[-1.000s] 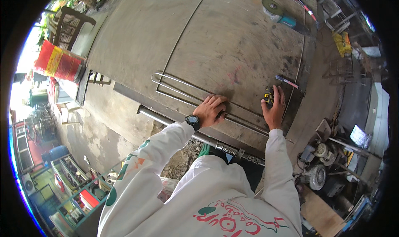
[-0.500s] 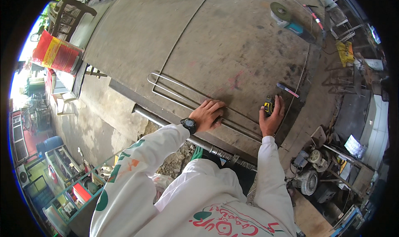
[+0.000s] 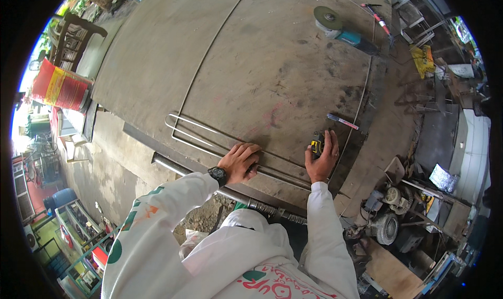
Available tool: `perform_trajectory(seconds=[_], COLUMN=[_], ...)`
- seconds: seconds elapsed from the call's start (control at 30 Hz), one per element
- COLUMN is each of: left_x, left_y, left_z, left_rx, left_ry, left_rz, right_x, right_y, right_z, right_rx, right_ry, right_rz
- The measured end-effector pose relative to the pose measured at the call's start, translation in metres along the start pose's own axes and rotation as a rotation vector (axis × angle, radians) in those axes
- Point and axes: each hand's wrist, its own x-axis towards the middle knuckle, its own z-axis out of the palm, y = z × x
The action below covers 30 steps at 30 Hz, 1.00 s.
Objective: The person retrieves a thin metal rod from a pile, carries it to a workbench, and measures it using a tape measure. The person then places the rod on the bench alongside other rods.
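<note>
My left hand (image 3: 241, 162), with a black watch (image 3: 217, 176) at its wrist, rests across a thin metal rod bent into a long narrow loop (image 3: 201, 132). Its fingers curl over the rod near the table's front edge. In my right hand (image 3: 326, 161) is a black and yellow tape measure (image 3: 317, 144), held against the tabletop by the loop's right end. No drawn-out blade can be made out. Just beyond the tape measure lies a marker pen (image 3: 343, 122). A larger rod frame (image 3: 212, 45) runs across the table, its near side lying along the loop.
A teal angle grinder (image 3: 340, 31) lies at the far right of the metal worktable (image 3: 157, 63), near a red-handled tool (image 3: 378, 20). A thick pipe (image 3: 183, 169) runs below the front edge. Motors (image 3: 386, 228) stand lower right. A red and yellow bucket (image 3: 62, 87) sits at left.
My view has shifted, so the table and its things appear further left and lower. Both hands keep their places on the rod and the tape measure.
</note>
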Motion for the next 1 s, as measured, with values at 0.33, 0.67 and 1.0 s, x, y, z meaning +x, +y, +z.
perform_trajectory(seconds=[0.33, 0.67, 1.0], left_x=[0.0014, 0.003, 0.0037], left_y=[0.0036, 0.0043, 0.0057], left_z=[-0.0009, -0.0028, -0.004], left_rx=[-0.024, -0.031, 0.0], left_ry=[-0.022, 0.006, 0.001], left_rz=[-0.022, -0.012, -0.008], right_x=[-0.0002, -0.001, -0.0009], right_y=[0.0033, 0.0025, 0.0029], right_z=[0.0001, -0.0021, -0.0017], right_rx=[-0.021, 0.005, 0.045], right_ry=[-0.012, -0.024, -0.01], right_rz=[0.027, 0.031, 0.03])
